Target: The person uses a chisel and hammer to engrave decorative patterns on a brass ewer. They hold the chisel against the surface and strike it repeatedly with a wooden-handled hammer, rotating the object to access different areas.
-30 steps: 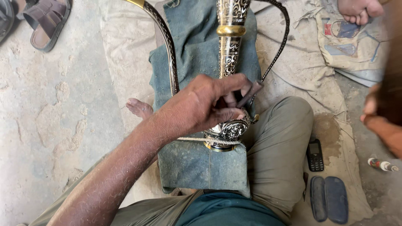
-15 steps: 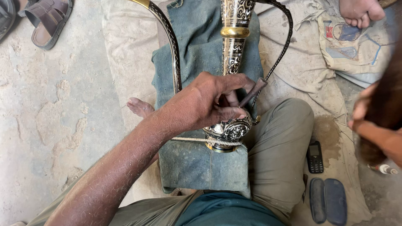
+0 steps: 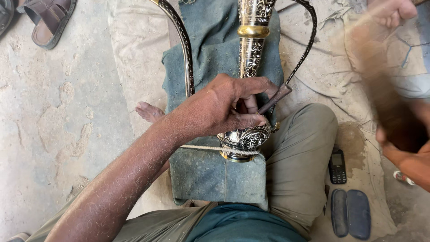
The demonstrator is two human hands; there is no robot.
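Observation:
An ornate black-and-gold engraved metal vessel (image 3: pixel 251 49) with a long neck, a curved spout (image 3: pixel 182 54) and a thin handle (image 3: pixel 305 45) lies on a grey-green padded block (image 3: pixel 215 177) in my lap. A cord (image 3: pixel 201 147) ties it down. My left hand (image 3: pixel 224 110) rests on the vessel's round body and grips a dark chisel (image 3: pixel 277 97), tip against the metal. My right hand (image 3: pixel 405 157) is at the right edge, closed on a blurred brown hammer (image 3: pixel 380 85) raised above and right of the chisel.
My bare foot (image 3: pixel 150 112) pokes out left of the block. A small mobile phone (image 3: pixel 337 166) and two dark oblong pads (image 3: pixel 351 219) lie by my right knee on a dusty cloth (image 3: pixel 331 67). A sandal (image 3: pixel 49 22) sits top left. Someone's toes or fingers (image 3: pixel 394 11) show top right.
The hammer in my right hand has swung up and leftward and is now motion-blurred. My left hand and the chisel have stayed on the vessel.

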